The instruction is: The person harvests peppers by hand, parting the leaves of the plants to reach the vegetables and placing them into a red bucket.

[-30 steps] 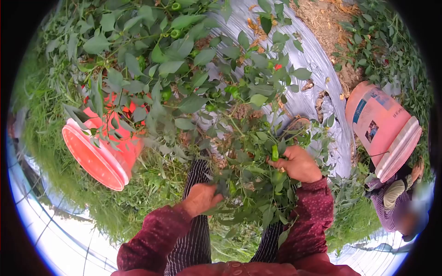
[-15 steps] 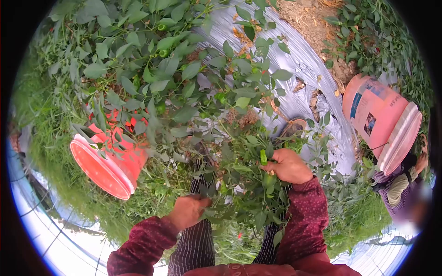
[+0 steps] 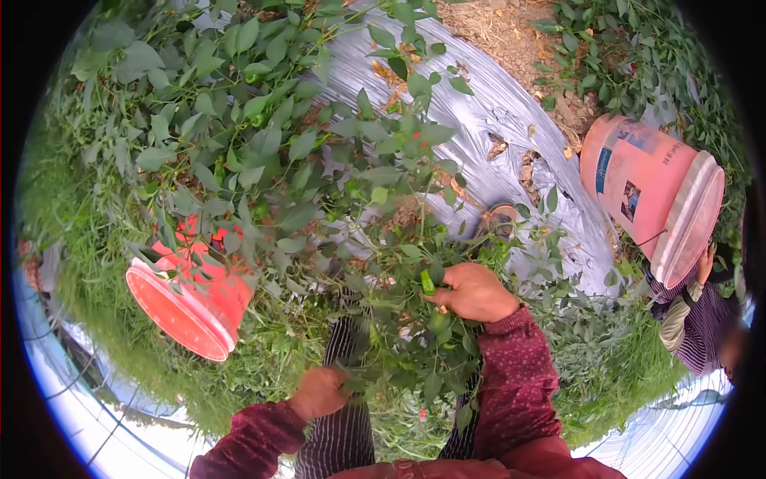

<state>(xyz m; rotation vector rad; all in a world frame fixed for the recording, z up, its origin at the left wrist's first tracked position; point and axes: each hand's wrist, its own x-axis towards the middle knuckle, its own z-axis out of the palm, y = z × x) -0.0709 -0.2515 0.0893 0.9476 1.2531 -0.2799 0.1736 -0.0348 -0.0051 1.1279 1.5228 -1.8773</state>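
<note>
My right hand (image 3: 477, 292) is closed among the leaves of a pepper plant (image 3: 399, 351), with a small green pepper (image 3: 427, 282) at its fingertips. Just below those fingers hangs a second, paler green pepper (image 3: 440, 321), partly covered by leaves. My left hand (image 3: 321, 392) is curled closed at the lower left edge of the same plant, in front of my striped trouser leg. Its fingertips meet blurred leaves, and whatever they grip is hidden.
To the left, a red bucket (image 3: 179, 311) lies tilted behind foliage. A pink bucket (image 3: 638, 188) with labels is at the right, beside another person (image 3: 702, 327). Silver plastic mulch (image 3: 479, 104) covers the ground between pepper rows. My shoe (image 3: 500, 219) rests on it.
My left hand has moved down, away from the middle of the plant. The right hand and the green pepper have shifted slightly left. The whole view has also shifted a little.
</note>
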